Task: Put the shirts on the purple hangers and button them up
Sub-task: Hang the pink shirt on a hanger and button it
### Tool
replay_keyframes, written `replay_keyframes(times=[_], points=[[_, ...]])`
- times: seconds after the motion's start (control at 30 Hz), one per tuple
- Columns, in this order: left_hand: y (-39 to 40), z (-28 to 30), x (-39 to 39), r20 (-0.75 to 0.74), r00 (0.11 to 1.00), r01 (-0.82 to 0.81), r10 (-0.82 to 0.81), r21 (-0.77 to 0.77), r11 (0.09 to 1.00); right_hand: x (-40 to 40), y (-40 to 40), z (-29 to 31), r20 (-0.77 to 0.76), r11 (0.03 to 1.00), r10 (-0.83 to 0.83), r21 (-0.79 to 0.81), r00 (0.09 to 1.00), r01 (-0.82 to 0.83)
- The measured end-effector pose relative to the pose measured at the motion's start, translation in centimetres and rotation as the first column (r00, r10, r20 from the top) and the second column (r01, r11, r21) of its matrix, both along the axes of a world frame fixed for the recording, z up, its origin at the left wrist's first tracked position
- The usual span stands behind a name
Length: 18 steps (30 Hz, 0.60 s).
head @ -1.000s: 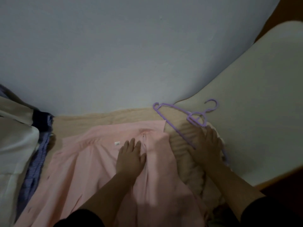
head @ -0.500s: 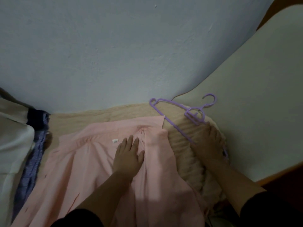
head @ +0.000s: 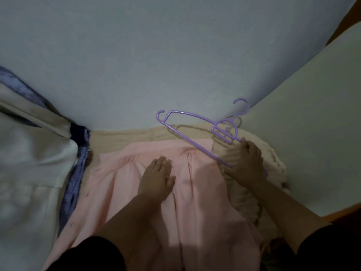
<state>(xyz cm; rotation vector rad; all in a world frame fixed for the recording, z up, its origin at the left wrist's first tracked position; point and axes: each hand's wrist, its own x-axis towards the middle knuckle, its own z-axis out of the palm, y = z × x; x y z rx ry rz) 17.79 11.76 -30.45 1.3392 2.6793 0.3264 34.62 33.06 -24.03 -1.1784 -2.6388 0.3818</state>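
Holding the purple hanger by its near arm, the right hand has its fingers curled shut around the plastic, and the frame tilts up just past the collar end of the pink shirt. The left hand lies flat on that shirt just below the collar, fingers together and pressing the cloth down. To do this step well, I judge the left hand should lift one side of the open front while the right slides one hanger arm into the near shoulder, then eases the other shoulder over. No container shows here; the shirt lies on a beige blanket, with white and blue cloth well to the shirt's left.
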Motion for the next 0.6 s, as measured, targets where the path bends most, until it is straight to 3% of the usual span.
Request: replay_keyframes(times=[0.13, 0.3, 0.43, 0.53, 0.6], points=[[-3.9, 1.2, -2.1, -0.077, 0.997, -0.026, 0.024, -0.025, 0.999, -1.6, -2.2, 0.5, 0.162, 0.988, 0.151, -0.064, 0.975, -0.143], [-8.9, 2.9, -3.1, -0.084, 0.946, -0.297, 0.312, 0.153, 0.943, -2.6, -4.4, 0.3, 0.254, 0.955, 0.278, -0.178, 0.926, -0.238], [-10.9, 1.3, -5.7, -0.007, 0.926, -0.377, 0.377, 0.011, 0.926, -3.5, -5.5, 0.3, 0.344, 0.942, 0.331, -0.174, 0.879, -0.286], [-11.3, 2.6, -6.3, 0.060, 0.899, -0.439, 0.435, 0.090, 0.894, -4.4, -6.1, 0.6, 0.427, 0.931, 0.365, -0.174, 0.827, -0.321], [-11.2, 3.0, -7.1, 0.052, 0.894, -0.447, 0.445, 0.054, 0.893, -4.9, -6.2, 0.9, 0.463, 0.929, 0.371, -0.180, 0.805, -0.324]])
